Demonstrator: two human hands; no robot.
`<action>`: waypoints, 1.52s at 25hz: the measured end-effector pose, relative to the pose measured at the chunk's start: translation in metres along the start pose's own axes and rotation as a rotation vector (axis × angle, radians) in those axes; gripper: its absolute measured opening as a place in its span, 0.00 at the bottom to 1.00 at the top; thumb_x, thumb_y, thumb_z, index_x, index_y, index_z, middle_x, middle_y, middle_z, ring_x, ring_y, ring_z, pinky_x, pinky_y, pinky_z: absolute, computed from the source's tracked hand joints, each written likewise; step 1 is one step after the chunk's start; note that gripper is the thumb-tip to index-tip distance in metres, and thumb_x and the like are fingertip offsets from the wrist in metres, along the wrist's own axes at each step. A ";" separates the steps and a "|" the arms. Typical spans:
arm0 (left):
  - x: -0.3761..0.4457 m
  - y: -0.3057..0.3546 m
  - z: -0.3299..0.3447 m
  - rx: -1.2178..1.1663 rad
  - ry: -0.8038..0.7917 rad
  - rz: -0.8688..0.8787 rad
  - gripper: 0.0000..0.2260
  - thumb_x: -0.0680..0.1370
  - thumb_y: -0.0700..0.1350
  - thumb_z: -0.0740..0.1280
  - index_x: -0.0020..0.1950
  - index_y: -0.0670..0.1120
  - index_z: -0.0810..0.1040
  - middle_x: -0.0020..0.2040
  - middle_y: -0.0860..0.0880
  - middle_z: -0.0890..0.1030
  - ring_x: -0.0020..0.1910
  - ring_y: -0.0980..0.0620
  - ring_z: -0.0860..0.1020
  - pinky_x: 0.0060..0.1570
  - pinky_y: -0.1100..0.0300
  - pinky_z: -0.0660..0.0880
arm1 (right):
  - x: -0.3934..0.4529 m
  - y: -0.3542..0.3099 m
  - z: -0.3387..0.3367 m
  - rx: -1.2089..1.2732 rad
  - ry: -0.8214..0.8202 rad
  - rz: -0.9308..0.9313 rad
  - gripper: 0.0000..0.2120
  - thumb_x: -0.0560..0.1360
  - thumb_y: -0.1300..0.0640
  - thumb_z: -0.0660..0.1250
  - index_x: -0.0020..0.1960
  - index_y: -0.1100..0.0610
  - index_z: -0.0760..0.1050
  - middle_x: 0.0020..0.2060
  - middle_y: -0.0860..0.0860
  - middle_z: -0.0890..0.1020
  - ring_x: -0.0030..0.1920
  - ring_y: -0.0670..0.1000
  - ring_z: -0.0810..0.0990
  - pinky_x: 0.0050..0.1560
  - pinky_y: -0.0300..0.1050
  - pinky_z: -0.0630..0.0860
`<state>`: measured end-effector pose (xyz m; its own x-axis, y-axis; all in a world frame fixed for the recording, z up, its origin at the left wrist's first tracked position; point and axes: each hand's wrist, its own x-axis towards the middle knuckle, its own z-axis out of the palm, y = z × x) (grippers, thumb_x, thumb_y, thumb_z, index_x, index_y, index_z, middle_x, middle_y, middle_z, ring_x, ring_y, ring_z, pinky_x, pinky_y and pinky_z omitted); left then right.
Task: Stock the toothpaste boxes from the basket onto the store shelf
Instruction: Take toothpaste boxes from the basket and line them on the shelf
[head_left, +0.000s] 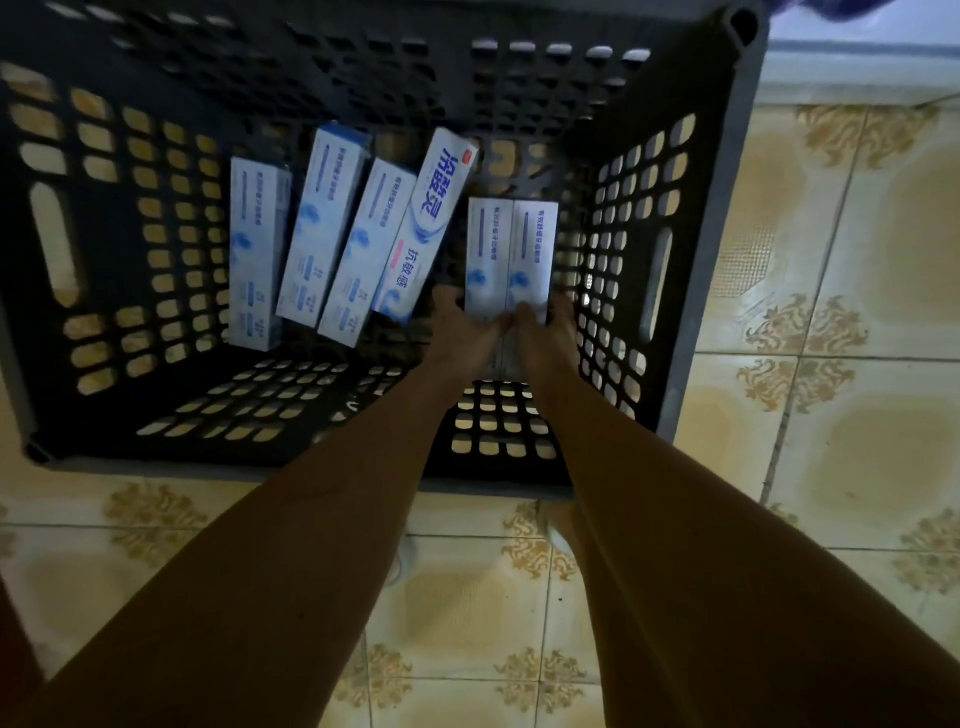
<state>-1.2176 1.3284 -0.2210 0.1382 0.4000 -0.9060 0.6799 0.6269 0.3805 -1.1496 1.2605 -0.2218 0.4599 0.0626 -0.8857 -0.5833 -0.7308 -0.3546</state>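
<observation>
While four boxes (332, 234) are lying loose in the basket (717, 218), your hands, left (467, 332) and right (545, 327), are seemingly gripping a pair (511, 249) together.

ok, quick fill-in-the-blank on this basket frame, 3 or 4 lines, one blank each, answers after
1. The toothpaste boxes lie inside a dark plastic ____.
2. Counting all of them, ____ boxes are visible in it.
3. The left hand and right hand together grip the ____ boxes nearest the right wall.
4. The box with big blue lettering faces up among the ____ loose boxes on the left.

Missing words: basket; six; two; four
</observation>
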 end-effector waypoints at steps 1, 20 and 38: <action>-0.003 0.000 -0.001 0.001 -0.014 -0.004 0.29 0.72 0.45 0.76 0.65 0.45 0.62 0.59 0.45 0.76 0.54 0.48 0.80 0.46 0.52 0.81 | 0.000 -0.002 -0.002 0.032 -0.008 0.010 0.19 0.80 0.55 0.62 0.70 0.53 0.63 0.57 0.51 0.76 0.50 0.50 0.79 0.38 0.43 0.77; -0.104 0.059 -0.067 -0.223 -0.148 0.006 0.19 0.73 0.35 0.71 0.60 0.51 0.75 0.53 0.48 0.83 0.51 0.47 0.82 0.46 0.52 0.79 | -0.117 -0.058 -0.035 0.112 -0.157 0.038 0.22 0.82 0.43 0.56 0.63 0.58 0.76 0.50 0.55 0.85 0.46 0.53 0.84 0.42 0.45 0.82; -0.538 0.224 -0.293 -0.258 -0.257 0.324 0.20 0.75 0.46 0.73 0.65 0.45 0.76 0.59 0.47 0.83 0.61 0.45 0.79 0.66 0.44 0.71 | -0.609 -0.268 -0.116 -0.126 -0.457 -0.451 0.21 0.75 0.55 0.72 0.63 0.57 0.69 0.53 0.53 0.82 0.47 0.51 0.84 0.41 0.45 0.79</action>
<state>-1.3508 1.4498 0.4058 0.5088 0.4446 -0.7372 0.3764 0.6552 0.6550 -1.1958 1.3393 0.4471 0.2946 0.6440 -0.7061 -0.3042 -0.6373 -0.7081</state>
